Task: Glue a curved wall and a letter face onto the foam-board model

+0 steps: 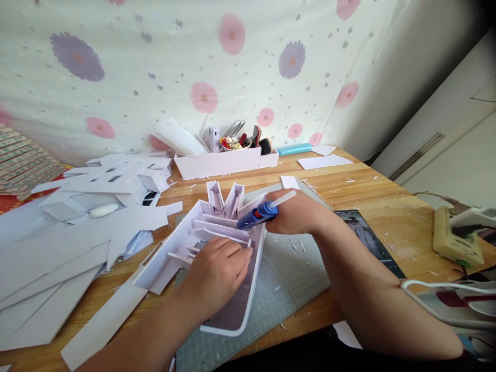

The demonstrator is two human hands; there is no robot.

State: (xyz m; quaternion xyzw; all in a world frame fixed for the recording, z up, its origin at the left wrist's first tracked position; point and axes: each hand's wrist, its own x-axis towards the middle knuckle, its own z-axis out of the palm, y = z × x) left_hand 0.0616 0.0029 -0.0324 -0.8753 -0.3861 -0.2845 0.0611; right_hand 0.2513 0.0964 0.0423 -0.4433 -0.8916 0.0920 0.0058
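Observation:
A white foam-board tray with thin upright dividers lies on a grey-green cutting mat. My left hand reaches over the tray, fingers bent together, pinching a small white strip near the tray's right side. Above the tray's upper right part, my right hand is wrapped round a blue glue gun. A clear glue stick sticks out of the gun's rear, and its tip is down near the dividers. The fingers of my right hand are largely hidden behind the gun and wrist.
White board pieces pile up on the left. A white box of tools stands at the back. To the right are a phone or tablet, a power strip and a white cable. Scraps litter the wooden table.

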